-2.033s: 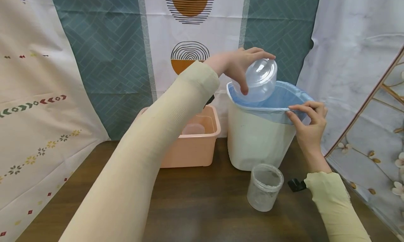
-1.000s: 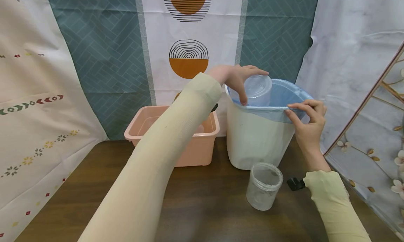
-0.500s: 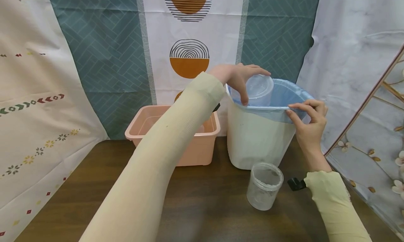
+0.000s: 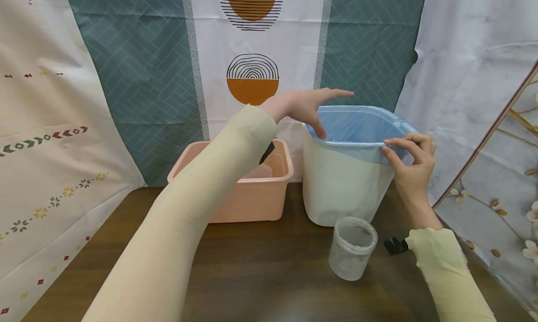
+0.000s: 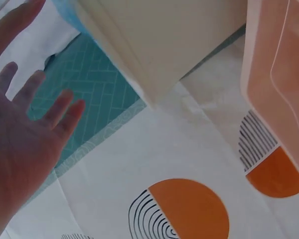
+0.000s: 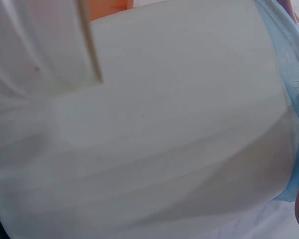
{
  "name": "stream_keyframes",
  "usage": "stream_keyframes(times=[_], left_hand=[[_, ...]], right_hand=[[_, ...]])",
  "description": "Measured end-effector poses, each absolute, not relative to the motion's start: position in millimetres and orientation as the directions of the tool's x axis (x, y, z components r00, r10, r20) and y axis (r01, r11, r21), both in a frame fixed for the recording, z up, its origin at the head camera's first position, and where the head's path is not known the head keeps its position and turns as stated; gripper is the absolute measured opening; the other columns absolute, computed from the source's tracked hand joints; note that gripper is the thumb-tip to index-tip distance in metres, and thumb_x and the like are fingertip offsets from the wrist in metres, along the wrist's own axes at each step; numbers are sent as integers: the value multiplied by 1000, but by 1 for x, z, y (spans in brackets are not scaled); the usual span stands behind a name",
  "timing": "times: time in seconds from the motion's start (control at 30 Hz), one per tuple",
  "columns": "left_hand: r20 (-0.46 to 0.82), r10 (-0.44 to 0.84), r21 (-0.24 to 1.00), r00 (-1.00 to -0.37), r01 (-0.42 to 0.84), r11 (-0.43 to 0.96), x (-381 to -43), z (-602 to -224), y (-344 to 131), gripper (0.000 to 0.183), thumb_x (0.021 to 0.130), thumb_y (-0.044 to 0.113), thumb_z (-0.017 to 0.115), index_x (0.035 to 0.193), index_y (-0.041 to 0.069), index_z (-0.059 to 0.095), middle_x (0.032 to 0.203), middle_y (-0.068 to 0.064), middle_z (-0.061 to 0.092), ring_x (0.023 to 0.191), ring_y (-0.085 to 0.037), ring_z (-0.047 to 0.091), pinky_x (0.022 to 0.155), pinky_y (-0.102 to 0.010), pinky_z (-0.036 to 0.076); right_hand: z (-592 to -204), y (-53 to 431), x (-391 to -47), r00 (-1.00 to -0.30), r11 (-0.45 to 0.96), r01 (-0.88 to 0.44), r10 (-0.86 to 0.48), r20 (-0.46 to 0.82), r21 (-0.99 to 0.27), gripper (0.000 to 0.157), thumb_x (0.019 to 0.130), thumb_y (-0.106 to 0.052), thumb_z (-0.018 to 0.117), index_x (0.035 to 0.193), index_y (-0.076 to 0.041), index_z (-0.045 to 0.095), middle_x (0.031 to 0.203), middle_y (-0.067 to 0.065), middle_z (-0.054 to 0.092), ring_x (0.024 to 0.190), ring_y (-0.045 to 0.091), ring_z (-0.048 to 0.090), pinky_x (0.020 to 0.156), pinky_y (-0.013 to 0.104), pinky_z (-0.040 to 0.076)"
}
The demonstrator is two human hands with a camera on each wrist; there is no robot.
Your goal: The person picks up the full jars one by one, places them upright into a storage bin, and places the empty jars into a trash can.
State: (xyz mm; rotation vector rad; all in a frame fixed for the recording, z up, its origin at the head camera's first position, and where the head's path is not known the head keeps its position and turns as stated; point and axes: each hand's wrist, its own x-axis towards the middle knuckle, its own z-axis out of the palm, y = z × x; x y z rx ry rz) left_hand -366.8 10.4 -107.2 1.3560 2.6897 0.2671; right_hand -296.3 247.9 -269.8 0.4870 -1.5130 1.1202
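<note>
The white bin (image 4: 344, 191) stands upright toward the back of the table (image 4: 277, 284), lined with a blue liner (image 4: 370, 154) folded over its rim, perhaps so that the bag does not slip inside. The right hand (image 4: 412, 163) pinches rim and liner narrowly between thumb and fingers at the front right corner, a hold that seems meant to steady both. Over the rim's left side hangs the left hand (image 4: 302, 108), thumb spread wide from straight fingers, holding nothing (whether the thumb brushes the rim, I cannot tell). A clear jar (image 4: 353, 254) stands uncovered just in front of the bin, presumably within easy reach. Left of the bin sits a pink tub (image 4: 252, 200), partly hidden by the left sleeve (image 4: 189, 205), with a translucent piece (image 4: 259, 171) inside. Patterned cloth (image 4: 143, 79) hangs behind.
</note>
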Motion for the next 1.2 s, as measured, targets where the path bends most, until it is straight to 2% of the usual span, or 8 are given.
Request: stream_keyframes(times=[0.13,0.27,0.47,0.57,0.7,0.87,1.0,1.2], left_hand=[[87,845,222,-527,837,500,-364,-122,-4,103,80,26,82,160,28,15,167,5,16,153,-14,19,123,-35,25],[188,861,262,-472,869,420,-357,-138,-16,102,79,28,83,159,26,20,164,4,25,146,-19,31,117,-38,33],[300,865,271,-401,906,326,-340,-155,-21,102,77,32,85,158,24,24,163,6,28,138,-19,41,110,-34,39],[304,870,255,-387,914,317,-333,-164,-19,104,76,38,85,158,26,22,163,7,25,137,-17,41,110,-34,40],[281,888,282,-364,916,286,-323,-177,-15,105,77,38,84,159,26,20,164,5,20,143,-17,31,114,-37,35],[274,903,325,-330,916,236,-311,-192,-10,104,77,35,85,159,25,22,164,4,20,148,-15,21,111,-37,38],[271,917,360,-294,914,187,-307,-205,-8,103,78,33,85,159,22,21,164,4,21,146,-14,25,106,-39,44],[265,927,414,-265,900,139,-306,-225,-7,103,77,29,85,158,19,22,164,3,21,145,-15,27,108,-43,44]], right_hand=[[-271,251,-299,-293,464,-796,268,918,-389,15,80,4,76,93,11,73,95,-24,51,102,1,40,97,24,23],[-272,253,-301,-296,457,-798,270,916,-392,15,80,3,76,93,11,73,95,-23,51,102,2,41,97,23,24],[-270,251,-296,-290,454,-805,263,920,-384,14,81,5,74,93,12,72,95,-23,51,101,2,40,97,23,24],[-271,252,-298,-291,460,-801,260,921,-383,14,81,4,75,93,11,73,96,-23,51,101,2,40,97,23,25],[-273,255,-302,-298,468,-794,255,920,-387,15,81,3,76,94,9,73,97,-24,50,102,1,39,97,23,25],[-274,255,-304,-293,467,-799,248,923,-379,16,82,1,76,95,9,73,96,-24,50,102,1,38,97,23,24],[-272,254,-304,-279,465,-808,239,930,-362,17,81,0,76,94,11,73,97,-24,51,101,2,39,97,23,24],[-276,258,-308,-276,487,-794,244,930,-363,15,81,3,76,94,10,73,97,-24,50,102,0,39,98,23,24]])
